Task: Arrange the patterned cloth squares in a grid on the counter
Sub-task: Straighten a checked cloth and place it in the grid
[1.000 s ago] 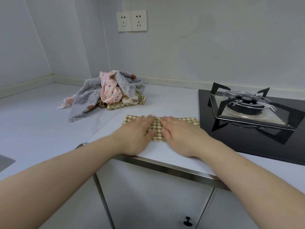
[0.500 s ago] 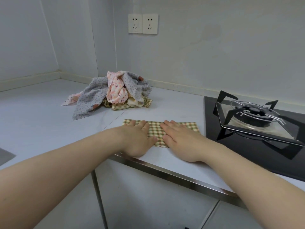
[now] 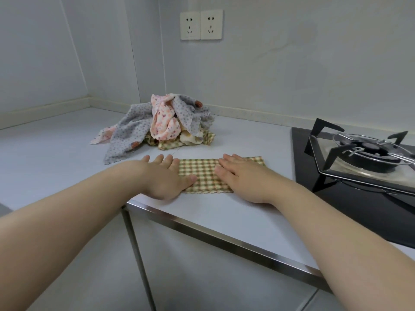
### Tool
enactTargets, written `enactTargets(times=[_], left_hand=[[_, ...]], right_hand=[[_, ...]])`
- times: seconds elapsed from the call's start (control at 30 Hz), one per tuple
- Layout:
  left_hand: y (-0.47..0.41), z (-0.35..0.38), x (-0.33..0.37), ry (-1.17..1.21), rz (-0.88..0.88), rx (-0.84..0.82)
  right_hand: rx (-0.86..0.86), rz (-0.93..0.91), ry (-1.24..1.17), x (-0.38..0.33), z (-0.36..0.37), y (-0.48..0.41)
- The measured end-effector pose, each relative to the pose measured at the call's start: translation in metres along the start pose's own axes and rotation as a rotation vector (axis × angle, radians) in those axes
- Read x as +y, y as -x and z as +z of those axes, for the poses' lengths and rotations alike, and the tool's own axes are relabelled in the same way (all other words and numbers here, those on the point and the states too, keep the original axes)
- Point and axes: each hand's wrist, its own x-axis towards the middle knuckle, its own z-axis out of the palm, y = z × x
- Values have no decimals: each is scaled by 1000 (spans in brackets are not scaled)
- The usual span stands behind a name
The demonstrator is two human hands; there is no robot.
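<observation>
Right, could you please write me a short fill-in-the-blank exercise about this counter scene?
1. The left hand and right hand rest flat on a cloth with a ____ pattern.
2. The stove stands to the ____ of that cloth.
3. The wall holds ____ sockets.
4. The pile of loose cloths lies nearer the ____ hand.
Missing words: checked; right; two; left.
</observation>
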Motion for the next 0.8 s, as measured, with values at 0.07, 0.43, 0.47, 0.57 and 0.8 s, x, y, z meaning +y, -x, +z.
enactTargets(times=[0.07, 0.43, 0.47, 0.57, 0.8], left_hand=[[-5, 3, 7, 27, 32, 163], [-18, 18, 25, 161, 226, 275], [-16, 17, 24, 141, 205, 253], [-13, 14, 19, 90, 113, 177], [-17, 9, 6, 60, -105, 98]], right_hand=[[104, 25, -46, 1, -2, 1], [-15, 56, 77, -1, 4, -14], [-21, 86, 80, 2, 4, -15], [-20, 198, 113, 11, 4, -15], [-28, 438, 147, 22, -10, -3]])
